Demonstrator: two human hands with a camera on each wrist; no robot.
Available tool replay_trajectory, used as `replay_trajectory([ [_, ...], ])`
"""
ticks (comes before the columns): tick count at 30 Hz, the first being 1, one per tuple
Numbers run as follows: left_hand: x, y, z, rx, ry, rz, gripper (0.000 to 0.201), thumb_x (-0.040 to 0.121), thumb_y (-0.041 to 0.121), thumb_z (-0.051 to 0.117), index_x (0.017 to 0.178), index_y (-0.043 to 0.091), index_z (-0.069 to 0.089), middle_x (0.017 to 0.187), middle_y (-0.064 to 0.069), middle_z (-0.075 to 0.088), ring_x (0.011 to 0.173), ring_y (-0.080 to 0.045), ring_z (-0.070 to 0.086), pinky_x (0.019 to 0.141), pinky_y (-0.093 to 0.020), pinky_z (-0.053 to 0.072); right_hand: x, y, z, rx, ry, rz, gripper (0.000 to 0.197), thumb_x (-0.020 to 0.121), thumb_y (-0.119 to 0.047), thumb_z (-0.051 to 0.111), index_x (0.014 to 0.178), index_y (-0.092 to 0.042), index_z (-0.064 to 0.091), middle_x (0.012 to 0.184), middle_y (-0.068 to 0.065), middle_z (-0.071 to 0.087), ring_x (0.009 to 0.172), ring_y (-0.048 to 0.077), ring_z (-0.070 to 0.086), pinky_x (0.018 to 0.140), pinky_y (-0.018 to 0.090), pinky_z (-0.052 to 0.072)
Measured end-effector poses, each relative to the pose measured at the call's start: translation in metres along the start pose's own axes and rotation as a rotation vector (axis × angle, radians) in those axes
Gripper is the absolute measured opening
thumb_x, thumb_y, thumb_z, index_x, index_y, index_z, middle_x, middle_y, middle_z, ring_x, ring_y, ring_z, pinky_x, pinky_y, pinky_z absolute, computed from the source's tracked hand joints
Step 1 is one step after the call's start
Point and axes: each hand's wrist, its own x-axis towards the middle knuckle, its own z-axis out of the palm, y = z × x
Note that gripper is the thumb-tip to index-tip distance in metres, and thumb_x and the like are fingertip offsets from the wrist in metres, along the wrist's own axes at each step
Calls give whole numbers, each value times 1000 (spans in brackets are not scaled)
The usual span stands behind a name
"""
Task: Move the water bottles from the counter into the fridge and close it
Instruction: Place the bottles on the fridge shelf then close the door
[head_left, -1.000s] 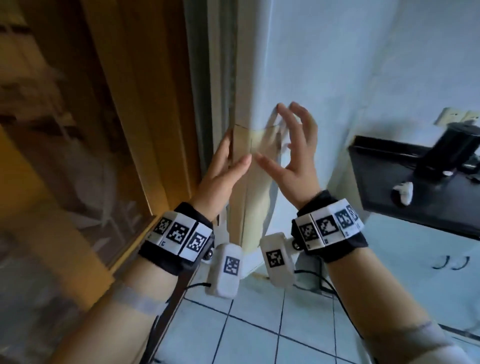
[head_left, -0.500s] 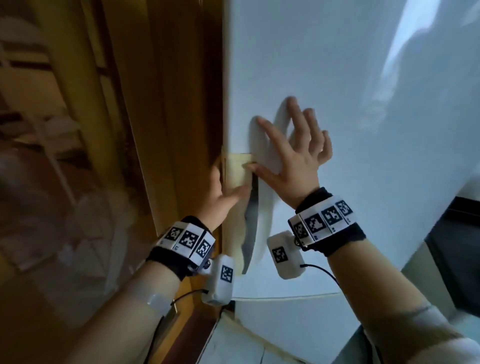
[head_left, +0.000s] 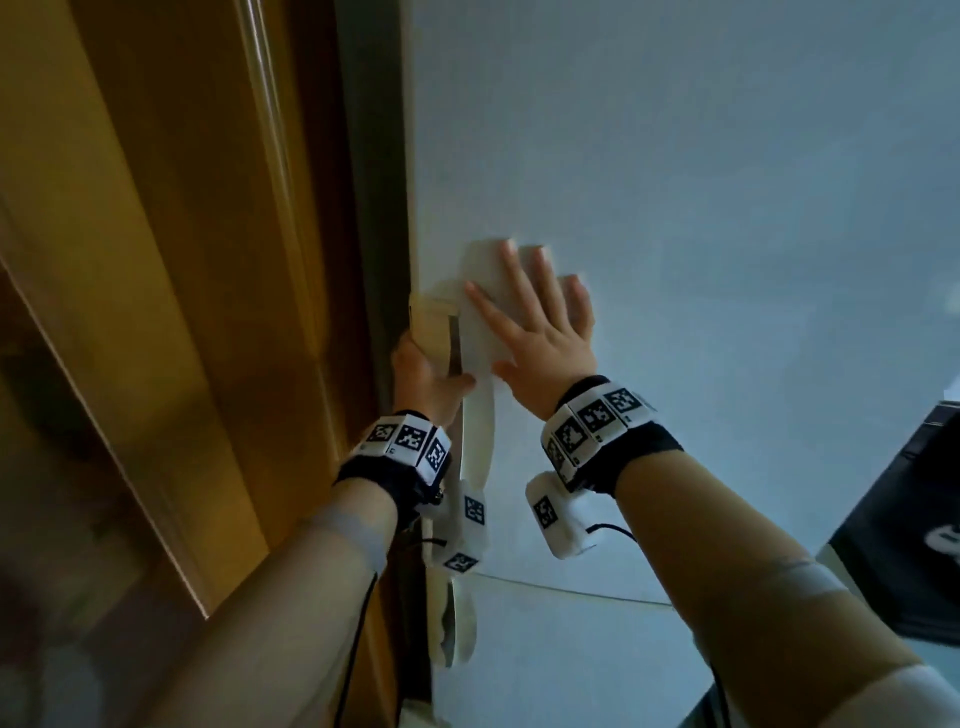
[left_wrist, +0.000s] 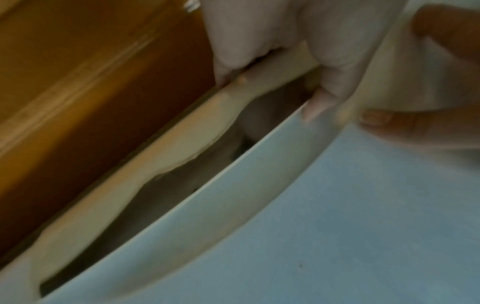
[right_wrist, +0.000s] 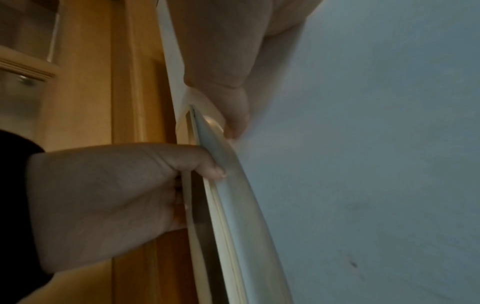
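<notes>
Pale blue fridge door (head_left: 701, 171): it fills the right part of the head view, and it looks flush with the dark edge of the fridge body on its left side.
Door handle (head_left: 475, 415): a cream, curved strip that runs down the left edge of the door; behind it there is a dark gap.
Left hand (head_left: 423, 376): it is at the upper end of the handle. The thumb lies on the front of the strip, and in the right wrist view the fingers go behind the edge, so this hand grips the handle.
Right hand (head_left: 540, 332): it lies flat on the door face just beside the handle, with fingers straight and spread, pointing up. It presses the door and holds nothing.
Thumb of right hand: in the right wrist view its tip touches the top of the handle.
Wooden frame (head_left: 171, 260): golden-brown wood stands left of the fridge, close to the door edge.
Lower door (head_left: 597, 665): a second pale door begins under a thin seam below the wrists, with its own cream handle.
Black counter (head_left: 914, 535): its corner shows at the right edge, with a small white object that I cannot identify.
Water bottles: I cannot see them in any view.
</notes>
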Motion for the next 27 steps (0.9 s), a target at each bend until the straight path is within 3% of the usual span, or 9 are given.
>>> replay_trajectory([
  [3,13,-10,12,196,93,20,86,65,12,73,140,8,31,142,-17,39,131,-36,37,104,-54,39,12,3,8,-23,-31,26,96,82,-25,60,141,-45,-14,139,-8,-42,119,16,-50,102,40,-34],
  [5,18,-18,16,269,105,49,84,69,11,69,142,6,27,145,-19,34,133,-38,34,107,-53,35,16,4,12,-34,-41,41,98,81,-24,61,141,-44,-14,139,-7,-43,120,17,-50,103,43,-30],
  [7,23,-28,19,165,57,58,88,69,8,66,144,11,20,145,-19,35,132,-38,37,106,-56,37,19,5,15,-39,-38,50,98,82,-22,61,141,-44,-15,137,-7,-45,116,15,-54,101,41,-33],
  [9,25,-35,19,59,11,23,93,69,5,64,145,27,14,145,-16,36,132,-36,40,104,-58,39,19,5,17,-34,-38,48,99,82,-22,61,140,-43,-16,136,-7,-46,114,13,-57,100,40,-36],
  [11,26,-39,20,21,-11,5,94,69,3,63,143,34,13,145,-14,37,131,-35,42,104,-57,40,18,6,18,-41,-27,51,100,81,-23,62,140,-44,-16,137,-8,-46,114,13,-57,99,39,-37],
  [15,28,-37,20,41,14,10,95,66,6,67,142,33,16,142,-13,41,129,-34,44,103,-56,42,18,4,17,-63,-23,57,101,80,-25,64,141,-42,-15,138,-8,-43,120,17,-52,100,40,-37],
  [18,28,-34,18,44,3,-7,98,64,6,70,142,32,16,141,-13,43,129,-33,45,102,-55,43,15,3,8,-82,-38,41,100,78,-28,65,143,-40,-10,139,-6,-41,127,21,-41,106,46,-26],
  [23,32,-33,8,35,-87,0,104,67,11,77,146,21,11,144,-13,39,133,-31,41,109,-51,37,7,9,-11,-68,-99,-33,79,80,-39,62,144,-38,15,155,-1,-26,138,24,-30,109,47,-18],
  [27,26,-29,5,28,-104,29,94,76,23,71,146,12,10,142,-14,39,130,-30,42,109,-43,37,-5,8,-42,220,-136,-34,60,80,-39,62,135,-41,38,159,-2,-9,145,26,-10,115,51,1],
])
